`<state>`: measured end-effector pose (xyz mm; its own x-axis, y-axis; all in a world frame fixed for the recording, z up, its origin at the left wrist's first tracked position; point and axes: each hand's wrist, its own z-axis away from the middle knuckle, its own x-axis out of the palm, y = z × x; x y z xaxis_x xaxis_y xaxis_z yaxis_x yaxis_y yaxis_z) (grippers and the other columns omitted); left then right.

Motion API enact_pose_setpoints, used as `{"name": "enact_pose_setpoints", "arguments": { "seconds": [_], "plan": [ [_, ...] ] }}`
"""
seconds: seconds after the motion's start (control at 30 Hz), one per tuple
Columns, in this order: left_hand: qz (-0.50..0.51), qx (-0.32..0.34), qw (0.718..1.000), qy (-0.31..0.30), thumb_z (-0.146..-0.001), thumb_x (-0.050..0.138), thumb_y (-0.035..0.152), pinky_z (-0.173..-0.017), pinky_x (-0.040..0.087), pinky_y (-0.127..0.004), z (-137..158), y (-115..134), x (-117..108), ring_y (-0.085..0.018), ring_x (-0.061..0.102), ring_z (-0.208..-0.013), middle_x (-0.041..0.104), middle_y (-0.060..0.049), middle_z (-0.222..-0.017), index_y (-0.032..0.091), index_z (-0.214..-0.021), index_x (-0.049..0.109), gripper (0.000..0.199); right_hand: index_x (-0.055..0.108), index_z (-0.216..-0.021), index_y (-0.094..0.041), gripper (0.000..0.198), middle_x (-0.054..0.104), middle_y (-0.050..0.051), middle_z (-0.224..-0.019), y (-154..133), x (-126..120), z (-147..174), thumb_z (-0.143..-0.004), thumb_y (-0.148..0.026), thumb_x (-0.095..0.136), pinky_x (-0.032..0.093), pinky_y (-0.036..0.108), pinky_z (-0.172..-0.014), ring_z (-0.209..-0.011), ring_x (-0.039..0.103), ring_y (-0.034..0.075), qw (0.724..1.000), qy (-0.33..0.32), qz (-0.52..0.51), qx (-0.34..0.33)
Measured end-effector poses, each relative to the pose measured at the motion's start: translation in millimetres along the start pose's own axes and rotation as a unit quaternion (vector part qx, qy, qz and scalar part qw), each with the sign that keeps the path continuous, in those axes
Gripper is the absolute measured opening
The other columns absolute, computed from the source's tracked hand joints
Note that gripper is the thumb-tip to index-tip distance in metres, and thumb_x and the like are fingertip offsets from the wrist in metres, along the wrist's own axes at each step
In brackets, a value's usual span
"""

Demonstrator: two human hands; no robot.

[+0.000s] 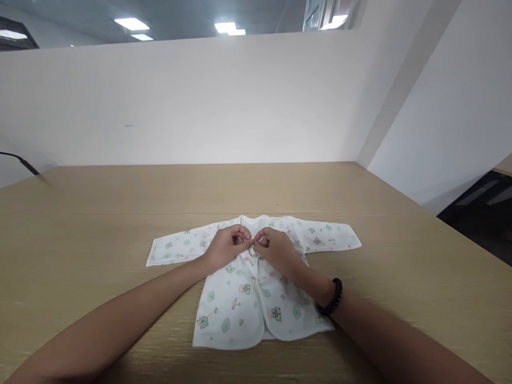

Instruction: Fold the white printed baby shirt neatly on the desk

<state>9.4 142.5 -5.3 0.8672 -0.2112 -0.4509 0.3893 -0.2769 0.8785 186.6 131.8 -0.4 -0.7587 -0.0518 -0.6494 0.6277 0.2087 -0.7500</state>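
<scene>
A small white baby jacket [234, 314], printed with green and pink animal figures, lies spread on the table with both sleeves stretched out sideways. Its two front panels meet along the middle and part toward the rounded bottom hem. At the neckline, my left hand [227, 246] pinches the front edge between thumb and forefinger. My right hand [278, 250] pinches the fabric just beside it, the fingertips of both hands almost touching. Any fastener between the fingers is too small and covered to make out. A black beaded bracelet [333, 296] circles my right wrist.
The wooden table [120, 192] reaches back to a white partition [192, 106]. A black cable [24, 162] comes in over the left edge. To the right stands a white wall [452, 106], with a dark object [484, 213] below it beyond the table edge.
</scene>
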Motion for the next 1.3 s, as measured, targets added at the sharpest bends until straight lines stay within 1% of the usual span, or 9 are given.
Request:
{"name": "enact_pose_setpoints", "arguments": {
  "seconds": [0.27,0.4,0.5,0.57,0.67,0.77,0.9,1.1,1.3],
  "plan": [
    [-0.010,0.015,1.000,0.001,-0.079,0.064,0.033,-0.052,0.035,-0.020,0,0,1,-0.009,0.044,-0.055,0.057,0.002,-0.067,0.017,-0.073,0.054,0.020,0.056,-0.075,-0.021,0.006,0.053,-0.007,-0.053,-6,-3,4,-0.074,-0.014,0.055,0.028,0.023,-0.052,-0.054,0.047,0.012,1.000,-0.009,0.007,-0.002],
    [-0.046,0.016,0.999,0.008,-0.078,0.062,0.030,-0.050,0.031,-0.020,0,1,1,-0.009,0.040,-0.052,0.048,0.005,-0.059,0.018,-0.072,0.054,0.016,0.055,-0.073,-0.021,0.006,0.056,-0.005,-0.056,-2,-2,-1,-0.076,-0.017,0.052,0.031,0.023,-0.051,-0.054,0.050,0.012,1.000,-0.017,-0.012,0.013],
    [-0.077,0.023,0.997,0.008,-0.077,0.060,0.025,-0.051,0.031,-0.021,-1,4,1,-0.010,0.039,-0.053,0.049,0.005,-0.060,0.018,-0.075,0.056,0.008,0.056,-0.073,-0.020,0.009,0.060,-0.004,-0.058,2,-2,-6,-0.079,-0.020,0.050,0.036,0.022,-0.052,-0.055,0.053,0.013,0.999,-0.019,-0.024,0.021],
    [-0.097,0.033,0.995,0.003,-0.076,0.058,0.021,-0.053,0.033,-0.021,-1,5,0,-0.010,0.041,-0.055,0.053,0.004,-0.064,0.019,-0.078,0.058,0.003,0.058,-0.075,-0.020,0.010,0.060,-0.003,-0.058,3,-1,-7,-0.081,-0.022,0.050,0.037,0.022,-0.054,-0.055,0.054,0.013,0.999,-0.015,-0.022,0.020],
    [-0.125,0.055,0.991,-0.010,-0.079,0.055,0.019,-0.058,0.038,-0.024,0,5,0,-0.012,0.047,-0.060,0.059,0.002,-0.074,0.020,-0.086,0.061,0.009,0.060,-0.078,-0.020,0.012,0.060,-0.003,-0.058,3,-1,-4,-0.083,-0.021,0.049,0.036,0.024,-0.056,-0.055,0.053,0.013,1.000,-0.001,0.003,0.003],
    [-0.149,0.082,0.985,-0.014,-0.085,0.053,0.023,-0.073,0.044,-0.031,4,6,0,-0.018,0.054,-0.076,0.062,-0.003,-0.087,0.021,-0.094,0.064,0.015,0.063,-0.081,-0.020,0.016,0.062,-0.002,-0.064,1,-2,0,-0.086,-0.018,0.048,0.033,0.025,-0.058,-0.060,0.053,0.014,0.999,0.007,0.042,-0.031],
    [-0.208,0.141,0.968,-0.009,-0.091,0.049,0.026,-0.088,0.044,-0.038,8,7,0,-0.024,0.055,-0.097,0.059,-0.009,-0.103,0.020,-0.100,0.065,0.020,0.064,-0.078,-0.020,0.021,0.062,0.001,-0.067,-2,-2,6,-0.090,-0.019,0.047,0.031,0.027,-0.060,-0.063,0.052,0.015,0.994,0.007,0.087,-0.070],
    [-0.281,0.180,0.942,-0.029,-0.091,0.048,0.022,-0.094,0.045,-0.042,10,2,-1,-0.026,0.053,-0.105,0.057,-0.011,-0.114,0.019,-0.118,0.062,0.030,0.061,-0.082,-0.020,0.016,0.062,0.003,-0.080,-3,-1,16,-0.085,-0.035,0.059,0.032,0.029,-0.065,-0.078,0.055,0.019,0.986,0.036,0.135,-0.092],
    [-0.279,0.208,0.936,-0.046,-0.095,0.042,0.020,-0.092,0.045,-0.042,9,1,-3,-0.025,0.053,-0.106,0.058,-0.011,-0.116,0.024,-0.129,0.058,0.038,0.044,-0.067,-0.021,0.017,0.055,0.001,-0.071,-4,3,22,-0.075,-0.023,0.060,0.032,0.029,-0.063,-0.070,0.050,0.017,0.973,0.047,0.194,-0.113]
  ]
}}
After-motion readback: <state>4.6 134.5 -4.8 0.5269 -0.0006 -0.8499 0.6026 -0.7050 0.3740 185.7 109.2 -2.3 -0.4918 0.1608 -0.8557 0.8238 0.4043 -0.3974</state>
